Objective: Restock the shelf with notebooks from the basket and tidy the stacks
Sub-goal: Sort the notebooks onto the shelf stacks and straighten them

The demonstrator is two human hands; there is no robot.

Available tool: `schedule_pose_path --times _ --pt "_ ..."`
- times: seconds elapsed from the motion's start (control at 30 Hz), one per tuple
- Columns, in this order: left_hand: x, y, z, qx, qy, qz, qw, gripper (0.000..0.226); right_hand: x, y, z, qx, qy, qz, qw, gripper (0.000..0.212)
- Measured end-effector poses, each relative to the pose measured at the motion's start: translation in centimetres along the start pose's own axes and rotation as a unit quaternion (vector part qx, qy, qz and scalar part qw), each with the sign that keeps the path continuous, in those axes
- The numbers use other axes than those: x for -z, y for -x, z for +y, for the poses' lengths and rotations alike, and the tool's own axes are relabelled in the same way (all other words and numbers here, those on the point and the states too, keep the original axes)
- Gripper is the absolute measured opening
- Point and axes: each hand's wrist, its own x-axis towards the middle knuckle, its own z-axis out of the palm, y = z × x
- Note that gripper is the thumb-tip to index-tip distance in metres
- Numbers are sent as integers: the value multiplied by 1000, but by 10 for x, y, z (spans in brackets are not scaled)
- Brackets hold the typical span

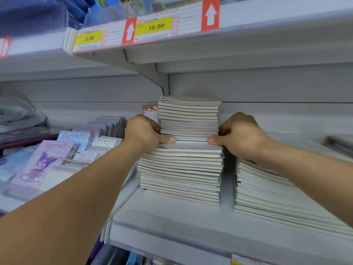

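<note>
A tall pile of thin pale notebooks stands on the white shelf [172,222]. Its upper batch [189,117] sits on the lower stack [181,173], set back a little from it. My left hand [143,131] grips the left side of the upper batch, thumb across its front bottom edge. My right hand [238,132] grips the right side the same way. A second, lower stack of notebooks [277,194] lies to the right, partly under my right forearm. The basket is out of view.
To the left lie cartoon-printed stationery packs [44,163] and upright card packs [107,125]. The shelf above [210,44] hangs close over the pile, carrying yellow price tags and red arrow labels. More goods show below the shelf's front edge.
</note>
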Motion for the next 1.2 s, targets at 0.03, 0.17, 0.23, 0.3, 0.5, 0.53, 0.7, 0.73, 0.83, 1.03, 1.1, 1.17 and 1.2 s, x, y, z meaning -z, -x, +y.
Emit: schedule_pose_path --times 0.03,0.17,0.23,0.3,0.5,0.53,0.7,0.73,0.83,1.03,1.1,1.17,1.2 --pt "-2 0 -1 -4 -3 17 1000 44 -3 0 -1 -1 9 13 1000 38" --pt "-7 0 0 2 -11 44 999 53 -15 0 1 15 42 58 997 46" --pt "-8 0 0 -2 -24 50 998 52 -15 0 -1 19 69 48 996 42" --pt "-6 2 1 8 -28 48 998 51 -8 0 -6 8 64 9 998 38" --pt "3 4 2 4 -8 -14 1000 48 10 -3 -16 -36 6 -43 998 36" --pt "3 2 1 10 3 -9 1000 49 9 -4 -15 -41 -4 -41 998 35" --pt "-1 -4 -2 21 9 22 1000 53 6 -8 -13 -130 -115 -14 985 53" --pt "-1 -6 -2 21 4 24 999 53 6 -9 -14 -160 -139 -14 977 64" --pt "-1 -11 -3 22 -9 36 999 57 5 -16 -16 -203 -150 -12 968 84" --pt "6 -7 -1 -8 -38 -23 999 52 7 -16 -21 -155 -28 -75 985 68" --pt "11 -4 3 -19 -57 -79 995 52 10 -18 -23 -133 14 -88 987 69" --pt "14 -7 7 -17 -85 -102 991 51 12 -18 -24 -100 57 -86 990 60" --pt "15 -8 9 -17 -98 -97 990 50 12 -16 -23 -83 72 -80 991 55"
